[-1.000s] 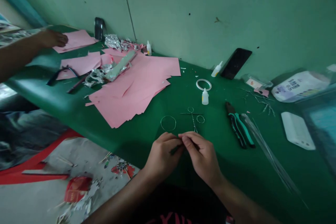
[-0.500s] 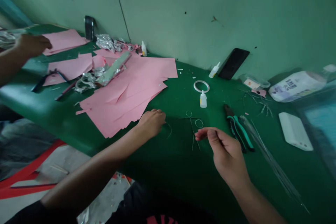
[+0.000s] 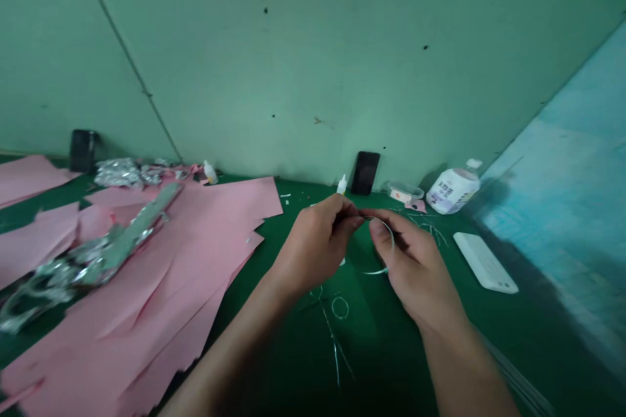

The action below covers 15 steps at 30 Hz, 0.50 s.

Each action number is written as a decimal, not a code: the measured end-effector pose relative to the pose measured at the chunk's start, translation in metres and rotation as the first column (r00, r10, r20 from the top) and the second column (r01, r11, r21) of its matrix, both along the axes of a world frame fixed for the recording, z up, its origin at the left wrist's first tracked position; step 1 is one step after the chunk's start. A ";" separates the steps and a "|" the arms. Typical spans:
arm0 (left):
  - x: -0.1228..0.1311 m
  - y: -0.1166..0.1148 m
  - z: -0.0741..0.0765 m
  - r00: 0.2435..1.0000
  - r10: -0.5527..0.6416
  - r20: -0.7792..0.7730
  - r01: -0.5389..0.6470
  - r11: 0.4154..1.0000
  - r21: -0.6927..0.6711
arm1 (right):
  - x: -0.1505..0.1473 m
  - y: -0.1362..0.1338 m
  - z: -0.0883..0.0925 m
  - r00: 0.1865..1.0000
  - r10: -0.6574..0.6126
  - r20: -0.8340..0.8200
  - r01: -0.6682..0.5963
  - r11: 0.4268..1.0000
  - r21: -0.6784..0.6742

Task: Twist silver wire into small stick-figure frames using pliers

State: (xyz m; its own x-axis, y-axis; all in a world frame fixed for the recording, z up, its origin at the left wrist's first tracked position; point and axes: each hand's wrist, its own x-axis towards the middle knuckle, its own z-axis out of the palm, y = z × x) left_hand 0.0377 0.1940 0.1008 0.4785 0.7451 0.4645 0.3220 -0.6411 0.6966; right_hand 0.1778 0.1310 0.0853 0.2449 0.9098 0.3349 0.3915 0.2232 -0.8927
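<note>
- So both hands are up in the middle, fingertips together. The left hand (image 3: 317, 242) has its thumb and fingers pinched tight on one end of a thin curved wire (image 3: 392, 242).
- The right hand (image 3: 415, 266) is clamped on that same wire, just beside the left fingertips. The wire bows round past the right thumb, and its loose tail points back to the left.
- That wire is up off the green table (image 3: 386, 348), in front of both palms. The exact pinch spot is kinda hidden by fingers, so I can't tell how the ends sit.
- Below the hands there's a twisted wire figure (image 3: 329, 326) lying flat: loop up top, two legs splayed at the bottom. A small wire ring (image 3: 340, 307) lies just beside it on the right.
- Left side is a mess of pink paper (image 3: 200, 241) in overlapping sheets, with crumpled foil (image 3: 120, 172) behind and a pale green strip (image 3: 141, 228) on top.
- Along the wall: a black phone (image 3: 366, 172) leaning upright, a glue bottle (image 3: 342, 184) near it, then a clear tub (image 3: 405, 191) and a labelled drink bottle (image 3: 452, 190).
- Far right, a white block (image 3: 485, 262) lies flat, well apart from the hands.
</note>
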 end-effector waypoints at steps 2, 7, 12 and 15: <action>0.006 0.005 -0.002 0.999 -0.018 0.030 0.018 1.000 0.000 | 0.010 0.001 0.001 0.994 0.032 -0.103 -0.035 0.999 -0.031; 0.004 0.012 -0.009 0.993 0.051 0.104 -0.056 0.997 0.044 | 0.031 -0.005 0.001 0.996 -0.008 -0.084 0.003 0.998 -0.059; 0.001 0.013 -0.009 0.993 -0.037 0.112 0.001 0.953 0.302 | 0.032 -0.007 0.006 0.998 -0.049 -0.035 0.047 0.997 -0.056; 0.003 0.011 -0.008 0.986 -0.108 0.127 0.063 0.947 0.315 | 0.025 -0.008 0.007 0.990 -0.119 0.073 0.124 0.989 -0.075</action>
State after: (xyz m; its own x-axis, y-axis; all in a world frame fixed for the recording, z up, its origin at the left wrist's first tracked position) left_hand 0.0405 0.2054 0.0923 0.4473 0.5135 0.7323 0.1695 -0.8526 0.4944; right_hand 0.2026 0.1234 0.0927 0.3342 0.8990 0.2829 0.4717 0.1003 -0.8760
